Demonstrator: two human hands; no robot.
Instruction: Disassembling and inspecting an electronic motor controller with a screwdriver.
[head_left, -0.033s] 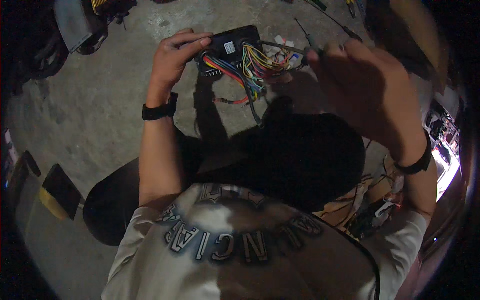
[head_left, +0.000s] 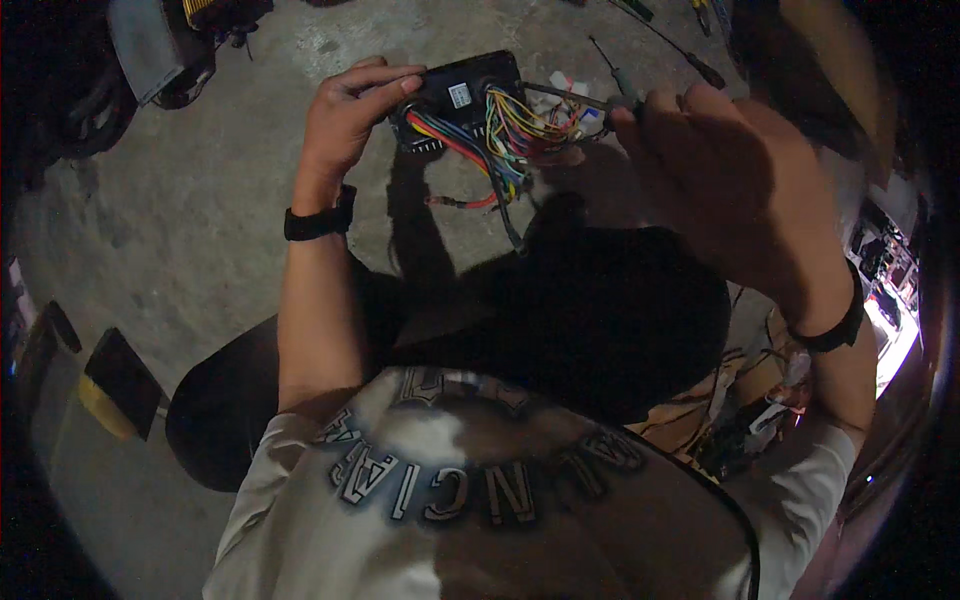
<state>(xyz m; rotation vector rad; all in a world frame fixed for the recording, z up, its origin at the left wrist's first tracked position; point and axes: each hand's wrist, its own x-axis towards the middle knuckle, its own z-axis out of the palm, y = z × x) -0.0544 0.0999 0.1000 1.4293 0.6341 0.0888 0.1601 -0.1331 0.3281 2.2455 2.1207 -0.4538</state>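
My left hand [head_left: 345,115] grips the left end of a black electronic controller box [head_left: 440,85], with the thumb on its upper face. The box has a pale label, and thick coloured wires [head_left: 455,145] and a bundle of thinner wires [head_left: 512,125] come out of it and hang toward me. My right hand [head_left: 735,185] is closed round a screwdriver [head_left: 565,95]. Its handle is mostly hidden in the fingers. The shaft points left, and its tip meets the right end of the box.
Beyond my right hand, a thin tool [head_left: 617,75] and a black cable [head_left: 700,70] lie on the concrete floor [head_left: 200,220]. A grey casing [head_left: 145,50] stands at far left. Loose wires lie over cardboard [head_left: 685,415] at lower right. A black and yellow object [head_left: 125,385] is at left.
My right hand has shifted very slightly with the screwdriver. The left hand and the controller box look unmoved.
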